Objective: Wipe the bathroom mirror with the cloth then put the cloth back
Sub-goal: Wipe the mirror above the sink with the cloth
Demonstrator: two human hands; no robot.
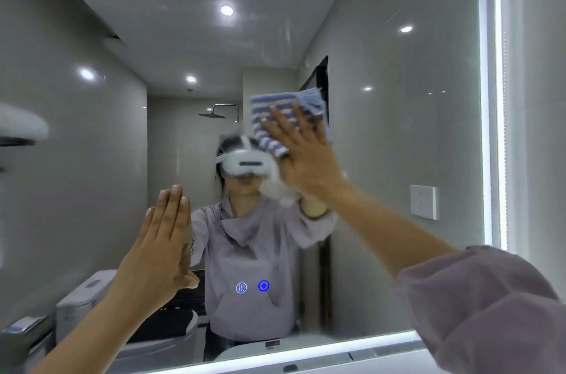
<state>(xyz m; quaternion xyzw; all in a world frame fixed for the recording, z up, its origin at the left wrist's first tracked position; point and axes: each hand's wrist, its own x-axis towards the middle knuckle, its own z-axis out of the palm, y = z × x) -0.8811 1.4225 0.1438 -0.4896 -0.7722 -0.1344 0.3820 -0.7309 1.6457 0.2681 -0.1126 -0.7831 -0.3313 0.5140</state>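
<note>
Lit mirror (398,144) ahead: my right grip (306,156), fingers flat and spread, presses the cloth (275,111) on the glass, mid-wipe; left grip (162,245) open, holding nothing. Next, I judge, sweep across the rest.

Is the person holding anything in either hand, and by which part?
The right hand presses the striped cloth flat against the mirror, straight fingers spread over its lower right part, not gripping it. The left hand holds nothing.
</note>
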